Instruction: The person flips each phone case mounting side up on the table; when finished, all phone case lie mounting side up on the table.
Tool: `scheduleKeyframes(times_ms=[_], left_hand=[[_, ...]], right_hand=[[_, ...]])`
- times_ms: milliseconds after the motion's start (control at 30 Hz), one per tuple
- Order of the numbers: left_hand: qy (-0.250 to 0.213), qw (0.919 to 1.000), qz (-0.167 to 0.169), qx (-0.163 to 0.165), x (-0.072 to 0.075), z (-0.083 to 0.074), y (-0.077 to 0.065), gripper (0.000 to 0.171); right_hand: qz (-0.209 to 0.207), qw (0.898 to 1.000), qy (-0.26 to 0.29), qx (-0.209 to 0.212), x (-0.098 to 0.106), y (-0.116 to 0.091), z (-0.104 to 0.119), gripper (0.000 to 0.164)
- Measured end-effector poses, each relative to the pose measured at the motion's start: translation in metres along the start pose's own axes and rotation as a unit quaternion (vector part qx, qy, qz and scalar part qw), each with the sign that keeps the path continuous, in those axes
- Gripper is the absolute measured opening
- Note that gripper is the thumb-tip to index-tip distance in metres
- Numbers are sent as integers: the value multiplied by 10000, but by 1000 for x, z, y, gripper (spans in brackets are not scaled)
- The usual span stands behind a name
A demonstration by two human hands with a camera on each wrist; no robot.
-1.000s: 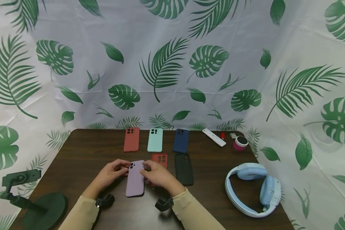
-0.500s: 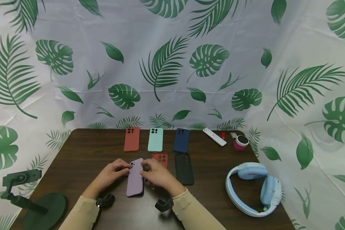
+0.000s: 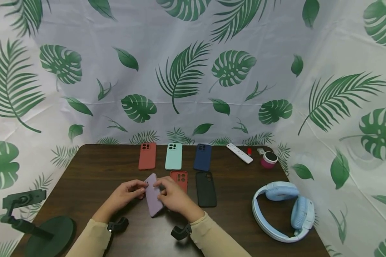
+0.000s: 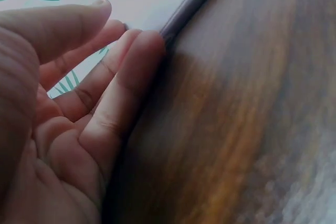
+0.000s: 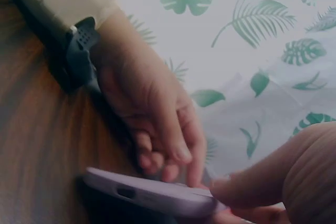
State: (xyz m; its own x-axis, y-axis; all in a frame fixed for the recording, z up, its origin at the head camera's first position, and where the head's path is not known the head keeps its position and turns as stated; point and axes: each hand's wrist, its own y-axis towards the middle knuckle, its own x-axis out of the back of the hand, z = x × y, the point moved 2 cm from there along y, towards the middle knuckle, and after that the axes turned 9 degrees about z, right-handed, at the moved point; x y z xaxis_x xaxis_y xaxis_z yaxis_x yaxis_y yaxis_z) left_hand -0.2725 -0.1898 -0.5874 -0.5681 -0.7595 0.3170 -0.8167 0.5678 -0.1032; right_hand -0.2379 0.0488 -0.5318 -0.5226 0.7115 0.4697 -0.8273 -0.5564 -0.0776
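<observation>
A lavender phone case (image 3: 153, 198) stands tilted at the table's front middle, its camera cutouts up and away from me. My right hand (image 3: 175, 196) pinches its right edge between thumb and fingers. In the right wrist view, the bottom end of the case shows a port slot, with my right thumb (image 5: 252, 182) at its side. My left hand (image 3: 125, 195) reaches to the upper left corner, fingertips right at the edge. Its fingers are loosely bent and the thumb stands apart from them in the left wrist view. A red phone case (image 3: 179, 178) lies partly behind my right hand.
Behind lie a coral case (image 3: 147, 156), a mint case (image 3: 173, 156) and a navy case (image 3: 202, 157). A black case (image 3: 206, 189) lies to the right. Blue headphones (image 3: 260, 217), a white remote (image 3: 239, 153) and a pink round jar (image 3: 268, 160) sit further right. A dark stand (image 3: 51, 235) is at left.
The lavender case has turned and tilted, its top moving away from me and its bottom end swinging right. My right hand has shifted slightly with it; my left hand has barely moved.
</observation>
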Motion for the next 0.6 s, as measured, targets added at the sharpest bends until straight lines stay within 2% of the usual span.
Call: scheduleKeyframes(times_ms=[133, 333, 433, 600], left_hand=[[73, 10000, -65, 1, 0, 0, -1, 31], [-192, 9982, 202, -528, -1, 2, 0, 35], [-370, 9971, 223, -630, -1, 3, -1, 35], [-703, 9944, 329, -718, -1, 2, -2, 35]], right_hand=[[-171, 9991, 367, 87, -7, 2, 1, 47], [-431, 9930, 1100, -18, -17, 1, -2, 63], [-455, 9895, 1372, 52, -21, 1, -4, 72], [-301, 9916, 1251, 91, -26, 3, -5, 68]])
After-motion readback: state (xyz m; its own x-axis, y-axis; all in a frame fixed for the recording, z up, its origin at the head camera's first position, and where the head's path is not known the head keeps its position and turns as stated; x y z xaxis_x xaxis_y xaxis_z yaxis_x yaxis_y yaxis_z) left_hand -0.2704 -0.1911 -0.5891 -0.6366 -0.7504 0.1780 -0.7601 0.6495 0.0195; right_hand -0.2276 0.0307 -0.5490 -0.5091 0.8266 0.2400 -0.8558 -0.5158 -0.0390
